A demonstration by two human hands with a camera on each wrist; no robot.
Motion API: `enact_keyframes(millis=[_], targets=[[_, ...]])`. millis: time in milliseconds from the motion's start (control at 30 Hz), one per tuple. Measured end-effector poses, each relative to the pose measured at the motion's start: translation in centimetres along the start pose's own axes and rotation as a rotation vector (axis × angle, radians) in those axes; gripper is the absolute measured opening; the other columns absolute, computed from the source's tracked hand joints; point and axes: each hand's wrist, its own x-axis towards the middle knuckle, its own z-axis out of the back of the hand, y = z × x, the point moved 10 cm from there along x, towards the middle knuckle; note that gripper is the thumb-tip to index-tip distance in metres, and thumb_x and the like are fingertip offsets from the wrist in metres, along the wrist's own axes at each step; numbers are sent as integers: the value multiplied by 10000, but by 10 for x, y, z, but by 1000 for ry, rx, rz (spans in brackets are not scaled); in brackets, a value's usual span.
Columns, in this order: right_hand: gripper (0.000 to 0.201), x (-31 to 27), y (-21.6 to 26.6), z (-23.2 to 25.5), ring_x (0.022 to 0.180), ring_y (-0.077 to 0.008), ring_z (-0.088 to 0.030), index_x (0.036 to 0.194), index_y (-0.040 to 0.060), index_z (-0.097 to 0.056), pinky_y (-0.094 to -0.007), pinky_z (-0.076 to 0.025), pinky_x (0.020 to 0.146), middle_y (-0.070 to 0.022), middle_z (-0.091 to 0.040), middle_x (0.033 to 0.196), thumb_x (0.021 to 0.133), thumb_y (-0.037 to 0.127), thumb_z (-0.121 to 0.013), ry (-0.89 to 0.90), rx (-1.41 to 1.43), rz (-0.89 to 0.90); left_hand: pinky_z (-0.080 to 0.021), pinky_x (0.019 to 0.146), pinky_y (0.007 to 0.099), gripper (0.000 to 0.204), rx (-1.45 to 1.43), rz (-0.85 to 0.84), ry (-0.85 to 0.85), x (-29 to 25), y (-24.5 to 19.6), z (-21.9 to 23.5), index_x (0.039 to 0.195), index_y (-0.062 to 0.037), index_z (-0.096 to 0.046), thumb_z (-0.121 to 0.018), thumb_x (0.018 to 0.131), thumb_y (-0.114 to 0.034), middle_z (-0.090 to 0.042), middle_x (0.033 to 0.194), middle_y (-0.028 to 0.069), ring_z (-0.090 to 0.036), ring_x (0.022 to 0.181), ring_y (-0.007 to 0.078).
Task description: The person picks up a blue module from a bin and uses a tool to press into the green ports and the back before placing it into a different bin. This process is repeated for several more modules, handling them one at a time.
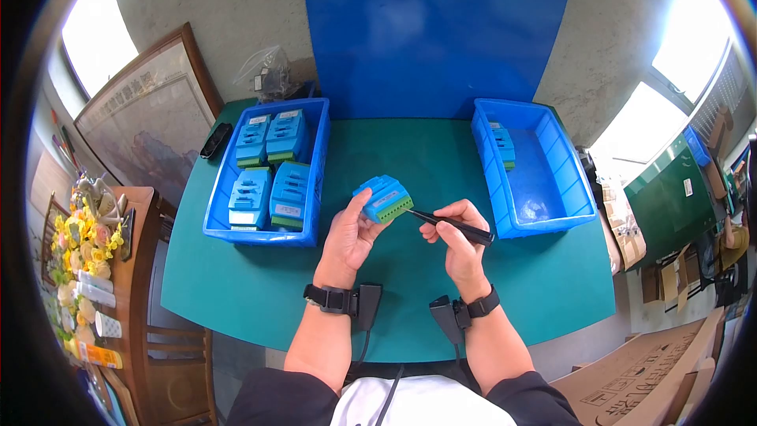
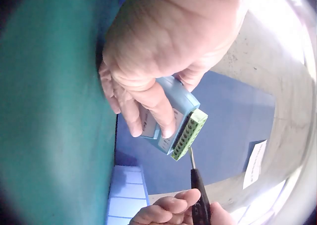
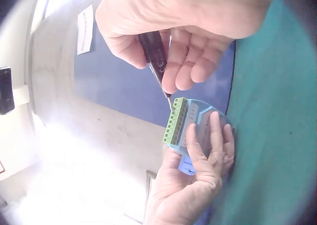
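My left hand (image 1: 347, 241) grips a blue electronic module (image 1: 380, 192) above the table, thumb on one side and fingers on the other. Along the module's edge runs a green screw terminal block (image 3: 175, 121) with a row of small holes. Between thumb and fingers my right hand (image 1: 457, 244) pinches a black-handled screwdriver (image 2: 199, 195). Its thin metal tip meets the terminal block near one end, as both wrist views show. Printed labels on the module are partly covered by my left fingers (image 2: 157, 106).
On the green table (image 1: 394, 292), a blue bin (image 1: 315, 181) at left holds several similar modules (image 1: 251, 193). Another blue bin (image 1: 544, 225) at right has one module (image 1: 503, 147) by its left wall. A blue panel (image 1: 441, 31) stands behind. A dark object (image 1: 215, 141) lies at the left edge.
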Motion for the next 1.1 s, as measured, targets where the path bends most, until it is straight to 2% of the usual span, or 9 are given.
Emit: enact_keyframes(millis=[567,667,767,867,967,1100], targets=[[91,0,6,14,625,-138,-611,887,-28,-555,-252,-503,603,-134,-664,736,821,34,-556,-97,-12,77,-596,790,339,309,16,-11,-2,-2,-1,-2,1133,26,-538,-633,882,-127,-620,1104,133,-641,997,241],[87,1,5,12,620,-138,-608,882,-28,-555,-253,-499,598,-133,-662,732,819,31,-552,-93,-30,52,-595,792,339,319,20,-18,3,-2,0,-1,1139,34,-535,-633,882,-129,-620,1102,135,-641,999,241],[87,-1,2,7,629,-138,-613,881,-24,-558,-253,-500,605,-132,-663,735,819,39,-556,-21,83,42,-591,799,339,315,24,-17,11,-1,-1,-2,1135,35,-537,-632,884,-131,-620,1095,135,-640,998,238],[104,-3,-2,-8,667,-143,-637,893,-19,-566,-250,-512,623,-128,-667,757,809,42,-577,73,61,-40,-586,808,337,309,43,-29,-5,-4,0,-5,1133,34,-540,-627,887,-131,-621,1092,137,-641,994,235],[145,-6,-1,-20,648,-176,-638,887,-28,-558,-274,-516,631,-155,-660,742,787,75,-583,83,-62,-87,-576,821,331,337,84,-41,-8,-6,-2,-8,1140,52,-531,-633,885,-144,-615,1099,140,-638,992,230],[114,-4,-5,-7,702,-151,-656,895,-24,-579,-246,-527,639,-129,-670,793,802,40,-598,38,-13,-49,-569,818,314,402,116,-73,12,-6,-5,-9,1159,79,-508,-651,874,-167,-602,1105,142,-637,981,219]])
